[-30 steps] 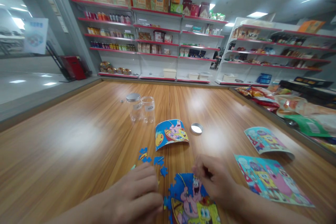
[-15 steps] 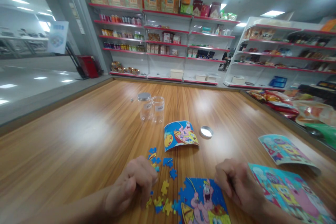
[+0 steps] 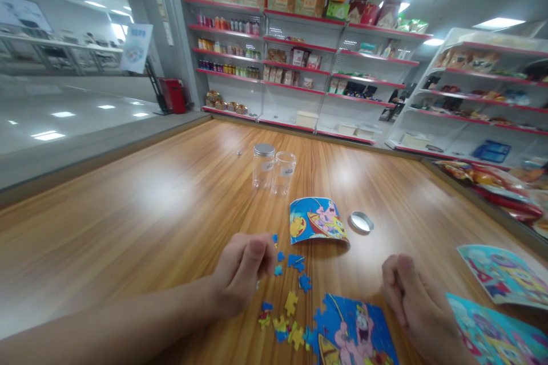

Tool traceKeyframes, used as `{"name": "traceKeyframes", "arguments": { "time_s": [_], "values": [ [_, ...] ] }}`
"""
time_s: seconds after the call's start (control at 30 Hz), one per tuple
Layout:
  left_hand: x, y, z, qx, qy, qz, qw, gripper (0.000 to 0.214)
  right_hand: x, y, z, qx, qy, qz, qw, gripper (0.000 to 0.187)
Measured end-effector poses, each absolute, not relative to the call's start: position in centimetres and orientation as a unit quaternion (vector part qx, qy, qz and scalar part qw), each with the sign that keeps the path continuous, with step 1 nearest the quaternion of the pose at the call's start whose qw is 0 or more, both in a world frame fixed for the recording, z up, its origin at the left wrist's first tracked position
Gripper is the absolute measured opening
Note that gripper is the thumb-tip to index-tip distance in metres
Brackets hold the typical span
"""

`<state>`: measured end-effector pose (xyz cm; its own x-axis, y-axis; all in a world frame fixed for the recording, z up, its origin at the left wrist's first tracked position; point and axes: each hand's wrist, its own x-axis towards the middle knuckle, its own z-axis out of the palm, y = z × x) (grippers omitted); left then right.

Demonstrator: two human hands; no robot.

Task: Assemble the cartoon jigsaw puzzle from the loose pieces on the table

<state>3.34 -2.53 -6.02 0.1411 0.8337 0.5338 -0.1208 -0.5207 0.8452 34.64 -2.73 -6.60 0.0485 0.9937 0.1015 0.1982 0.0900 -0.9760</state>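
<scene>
My left hand point(image 3: 245, 274) is closed with the thumb along the curled fingers, over the left edge of the loose jigsaw pieces point(image 3: 291, 302); its inner side is hidden, so I cannot make out what it holds. These pieces are blue and yellow. To their right lies a partly joined jigsaw puzzle point(image 3: 355, 331), showing a pink cartoon starfish on blue, cut off by the lower frame edge. Just right of it, my right hand point(image 3: 422, 305) is loosely closed, with no object showing in it. Beyond the pieces lies a curved picture card point(image 3: 319, 221) with a matching cartoon scene.
A lidded clear jar point(image 3: 262, 168) and an open clear jar point(image 3: 283, 175) stand at the back. A round metal lid point(image 3: 362, 222) lies right of the card. Farther right are another picture card point(image 3: 505, 274) and a turquoise cartoon picture point(image 3: 496, 331). Stocked shelves point(image 3: 299, 68) stand behind the table.
The view has swung left, shifting everything rightward. My left hand has lifted from the pieces, its pointing finger now curled in. My right hand has drawn slightly away from the puzzle's edge.
</scene>
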Motion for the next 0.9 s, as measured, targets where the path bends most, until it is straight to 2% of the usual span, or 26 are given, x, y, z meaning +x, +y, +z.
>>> {"name": "traceKeyframes", "arguments": {
  "time_s": [0.1,0.2,0.47,0.63,0.9],
  "values": [
    [3.5,-1.7,-6.7,0.616,0.249,0.61,0.431,0.033,34.6,-2.7,-6.9,-0.542,-0.565,0.385,0.488,0.041],
    [3.6,-0.8,-7.1,0.603,0.256,0.639,0.403,0.023,34.4,-2.7,-6.9,-0.553,-0.544,0.396,0.492,0.037],
    [3.6,0.0,-5.7,0.652,0.24,0.658,0.291,0.028,34.9,-2.5,-6.8,-0.549,-0.563,0.4,0.471,0.029],
    [3.3,-0.1,-5.3,0.692,0.291,0.627,0.211,0.033,35.9,-1.9,-7.7,-0.511,-0.576,0.422,0.479,0.021],
    [3.0,0.0,-5.6,0.739,0.265,0.579,0.221,0.043,35.3,-1.3,-6.9,-0.477,-0.638,0.377,0.472,0.012]
  ]
}}
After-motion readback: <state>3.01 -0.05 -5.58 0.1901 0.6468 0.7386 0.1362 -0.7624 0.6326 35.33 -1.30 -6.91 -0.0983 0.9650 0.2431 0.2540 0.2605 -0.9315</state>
